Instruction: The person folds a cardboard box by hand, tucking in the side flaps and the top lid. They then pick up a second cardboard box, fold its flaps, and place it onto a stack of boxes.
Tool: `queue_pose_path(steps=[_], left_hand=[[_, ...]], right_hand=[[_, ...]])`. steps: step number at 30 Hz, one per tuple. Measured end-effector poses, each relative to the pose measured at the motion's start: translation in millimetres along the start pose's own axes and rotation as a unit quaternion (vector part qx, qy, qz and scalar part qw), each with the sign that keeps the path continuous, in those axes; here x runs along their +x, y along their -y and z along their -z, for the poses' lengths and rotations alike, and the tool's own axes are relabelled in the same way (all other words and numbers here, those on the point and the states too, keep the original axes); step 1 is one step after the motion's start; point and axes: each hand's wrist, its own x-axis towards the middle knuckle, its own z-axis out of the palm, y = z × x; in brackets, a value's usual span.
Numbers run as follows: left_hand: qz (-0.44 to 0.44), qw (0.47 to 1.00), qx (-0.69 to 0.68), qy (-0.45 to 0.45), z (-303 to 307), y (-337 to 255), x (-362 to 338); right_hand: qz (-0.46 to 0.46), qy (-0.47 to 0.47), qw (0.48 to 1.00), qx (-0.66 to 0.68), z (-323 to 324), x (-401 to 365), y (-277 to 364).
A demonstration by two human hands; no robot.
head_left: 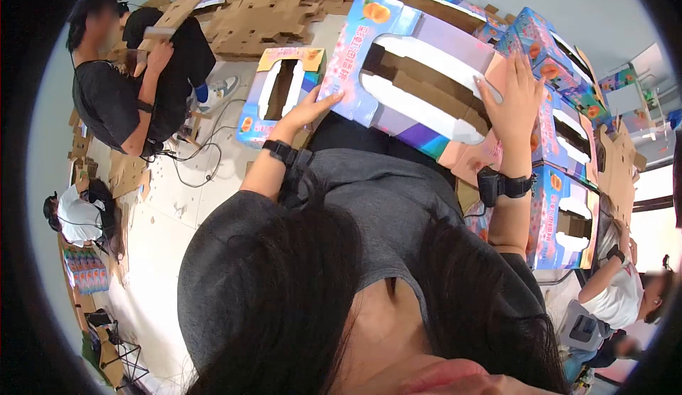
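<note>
A printed cardboard fruit carton [355, 75], with peach pictures and a large white-edged cut-out on its upper side, is tilted in front of my body at lap height. My left hand [310, 109] holds its left end, with the thumb on the blue printed panel and the other fingers partly hidden. At the opposite end, my right hand [513, 98] presses on the peach-coloured part. Its fingers stretch over the edge and its thumb is by the cut-out. Brown inner cardboard shows through the opening.
A smaller carton [257, 114] stands just left of my left hand. More cartons [565, 210] are stacked on my right. Flat brown cardboard [256, 20] lies along the far wall. A person in black [106, 93] handles cardboard at left, near cables [211, 155] on the floor.
</note>
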Motion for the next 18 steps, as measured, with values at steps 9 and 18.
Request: queue_pose_path(steps=[9, 18], left_hand=[[0.048, 0.994, -0.07, 0.066, -25, -50, 11], [0.122, 0.99, -0.05, 0.046, -14, -31, 47]], right_hand=[[0.035, 0.27, 0.955, 0.113, 0, -56, 23], [-0.011, 0.289, 0.926, 0.241, -21, -57, 6]])
